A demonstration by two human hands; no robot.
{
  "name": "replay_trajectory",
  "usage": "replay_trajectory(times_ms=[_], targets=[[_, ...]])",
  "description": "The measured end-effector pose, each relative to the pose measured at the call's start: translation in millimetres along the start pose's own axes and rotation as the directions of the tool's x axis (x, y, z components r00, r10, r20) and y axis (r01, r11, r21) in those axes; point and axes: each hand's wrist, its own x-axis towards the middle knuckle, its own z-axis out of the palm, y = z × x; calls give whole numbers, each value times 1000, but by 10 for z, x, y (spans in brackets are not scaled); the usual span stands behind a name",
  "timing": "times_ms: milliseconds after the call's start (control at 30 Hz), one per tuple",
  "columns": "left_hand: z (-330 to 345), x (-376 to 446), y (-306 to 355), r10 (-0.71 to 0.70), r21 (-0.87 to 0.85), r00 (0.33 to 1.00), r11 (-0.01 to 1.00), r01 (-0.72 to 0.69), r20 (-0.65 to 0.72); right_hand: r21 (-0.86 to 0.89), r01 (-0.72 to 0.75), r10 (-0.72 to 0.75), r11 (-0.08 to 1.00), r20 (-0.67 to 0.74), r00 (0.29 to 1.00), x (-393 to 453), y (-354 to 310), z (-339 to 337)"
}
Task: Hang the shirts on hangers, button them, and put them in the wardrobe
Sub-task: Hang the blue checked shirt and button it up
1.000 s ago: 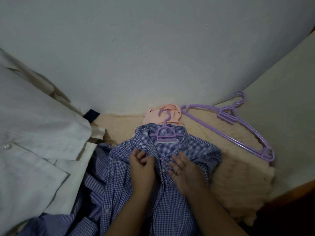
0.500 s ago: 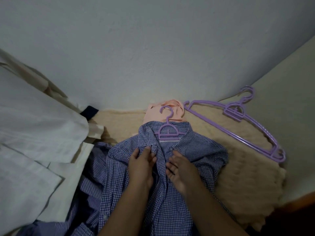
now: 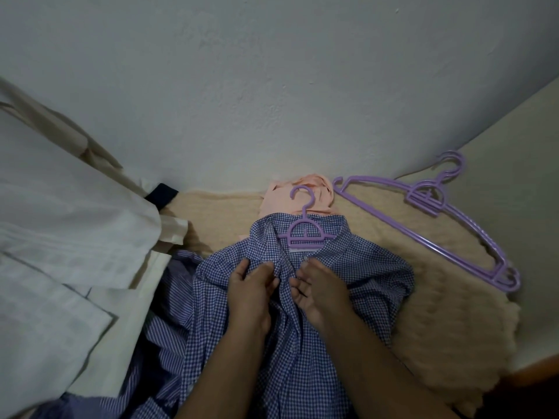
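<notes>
Blue-and-white checked cotton shirt (image 3: 302, 343) lies front-up on a fuzzy beige blanket (image 3: 438, 343), seen from the head camera, with a purple plastic hanger (image 3: 304, 234) inside its collar and the hook pointing toward the grey wall (image 3: 272, 86). The left hand (image 3: 251, 285) pinches the left edge of the shirt's front opening just below the collar, thumb and fingers closed on the cloth. The right hand (image 3: 320, 285) meets it from the other side, its fingertips curled onto the opposite edge; whether a button sits between them is too small to tell. A folded peach cloth (image 3: 299, 192) lies under the hanger hook. Two spare purple hangers (image 3: 429, 219) rest stacked on the blanket to the right, well apart from the hands. A white shirt (image 3: 60, 237) hangs or lies at the left, overlapping a blue striped garment (image 3: 163, 343) beside the checked shirt.
</notes>
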Motion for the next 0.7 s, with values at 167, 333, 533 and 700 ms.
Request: replay_trajectory(times_ms=[167, 333, 533, 700], targets=[[2, 33, 7, -20, -11, 1000, 1000, 20, -11, 31, -13, 15, 999, -60, 998, 51, -21, 69], [-42, 108, 20, -29, -20, 999, 999, 28, -23, -57, -67, 60, 996, -119, 991, 126, -27, 80], [-73, 157, -18, -33, -14, 999, 999, 33, -10, -39, -50, 44, 998, -148, 988, 160, 48, 122], [-98, 194, -45, -29, 3, 1000, 1000, 29, 1, 16, -11, 13, 1000, -138, 990, 189, 119, 164]])
